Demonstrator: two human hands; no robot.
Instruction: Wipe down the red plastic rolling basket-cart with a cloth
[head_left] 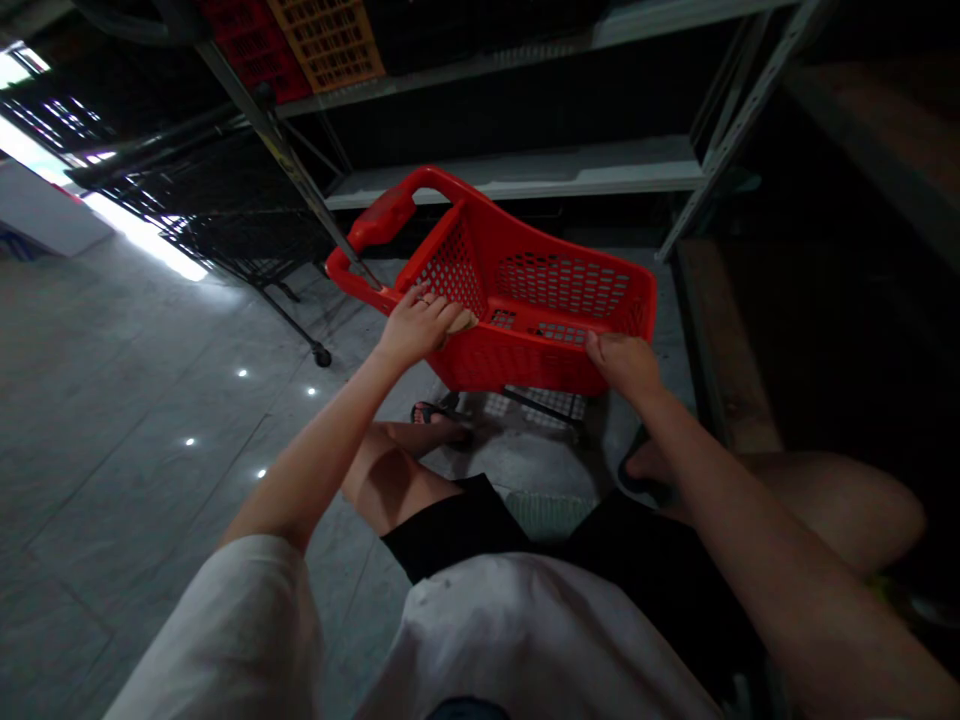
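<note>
Grey floor [150,420], dim room: my left hand [424,325] holds a pale pad [463,322] at the red cart [525,360], right hand [626,362] grips its rim; probably wiping, next stroke needs steady bracing.

The left arm [326,445] and right arm [739,495] reach forward. The left hand [420,325] is palm-down; the right hand [626,365] is curled.

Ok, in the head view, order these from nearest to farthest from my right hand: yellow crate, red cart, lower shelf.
From your right hand:
1. Red cart: touching, at its near rim.
2. Lower shelf: beyond the cart.
3. Yellow crate: high up, at the far left.
</note>
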